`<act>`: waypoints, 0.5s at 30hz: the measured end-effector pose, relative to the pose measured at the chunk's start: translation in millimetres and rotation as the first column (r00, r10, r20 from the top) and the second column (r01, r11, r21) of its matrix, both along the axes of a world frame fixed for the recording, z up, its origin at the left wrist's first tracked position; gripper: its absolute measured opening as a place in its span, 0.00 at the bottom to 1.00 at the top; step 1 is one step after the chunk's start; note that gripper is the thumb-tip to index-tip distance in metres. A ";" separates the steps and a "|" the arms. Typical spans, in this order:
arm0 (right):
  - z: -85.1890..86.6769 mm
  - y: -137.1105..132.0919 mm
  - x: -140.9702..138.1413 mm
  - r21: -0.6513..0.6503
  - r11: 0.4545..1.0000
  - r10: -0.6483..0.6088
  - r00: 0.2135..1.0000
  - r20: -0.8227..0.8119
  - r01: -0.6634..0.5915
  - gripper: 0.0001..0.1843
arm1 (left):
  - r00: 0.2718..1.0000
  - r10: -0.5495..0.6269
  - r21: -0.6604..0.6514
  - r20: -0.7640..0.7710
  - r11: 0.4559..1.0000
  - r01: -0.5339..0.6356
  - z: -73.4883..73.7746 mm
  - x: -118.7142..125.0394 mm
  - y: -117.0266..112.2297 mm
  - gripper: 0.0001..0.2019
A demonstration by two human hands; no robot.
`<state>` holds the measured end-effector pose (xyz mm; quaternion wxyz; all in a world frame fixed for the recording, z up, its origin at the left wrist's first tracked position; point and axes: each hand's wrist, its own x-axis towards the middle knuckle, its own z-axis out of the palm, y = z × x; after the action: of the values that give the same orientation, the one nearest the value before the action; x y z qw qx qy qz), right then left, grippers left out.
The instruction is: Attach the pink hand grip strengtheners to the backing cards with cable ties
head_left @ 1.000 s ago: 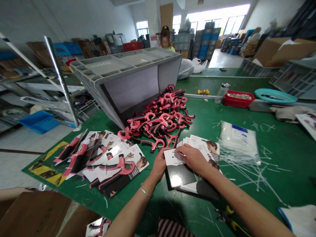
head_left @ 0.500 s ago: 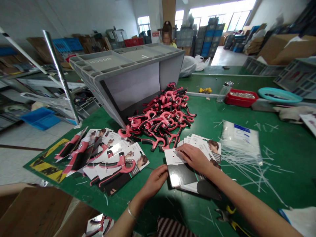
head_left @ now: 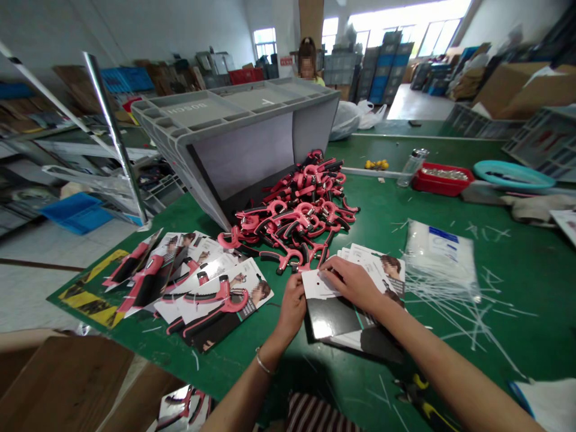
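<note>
My right hand lies fingers-down on the top card of a stack of printed backing cards on the green table. My left hand curls against the left edge of that top card, thumb at its white upper corner. Just beyond the cards lies a heap of pink and black hand grippers, spilled from a tipped grey crate. Left of my hands, several finished cards with pink grippers fastened on them lie fanned out.
A clear bag of white plastic ties lies to the right, loose ties scattered around it. Farther back are a red tray, a small bottle and a teal dish. Yellow-handled pliers rest near my right forearm. A person stands behind the crate.
My left hand dropped to the card's lower left edge, then came back up to its upper left corner. My right hand stayed on the top card.
</note>
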<state>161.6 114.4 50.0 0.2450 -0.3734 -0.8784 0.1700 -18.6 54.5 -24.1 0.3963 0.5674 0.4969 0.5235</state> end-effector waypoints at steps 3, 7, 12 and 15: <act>-1.9 -4.0 -0.7 0.027 1.000 0.001 0.999 0.048 -0.003 0.10 | 0.991 -0.033 -0.124 0.130 0.991 0.049 2.2 2.7 -0.1 0.12; 1.5 -5.0 -0.9 0.079 0.996 0.030 0.993 0.112 -0.039 0.10 | 0.969 0.044 -0.256 0.244 0.967 0.020 4.5 7.5 2.2 0.16; 5.3 -5.5 -0.3 0.094 0.991 0.085 0.988 0.127 -0.098 0.12 | 0.942 0.029 -0.242 0.336 0.969 0.057 0.8 7.6 -0.2 0.16; 7.3 -6.3 -0.5 0.080 0.992 0.084 0.990 0.111 -0.093 0.10 | 0.925 0.070 -0.251 0.374 0.968 0.029 -2.6 7.8 1.3 0.18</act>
<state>161.1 108.2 57.3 0.2052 -0.3320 -0.9124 0.1231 -10.8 55.8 -26.7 0.5484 0.3950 0.4790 0.5602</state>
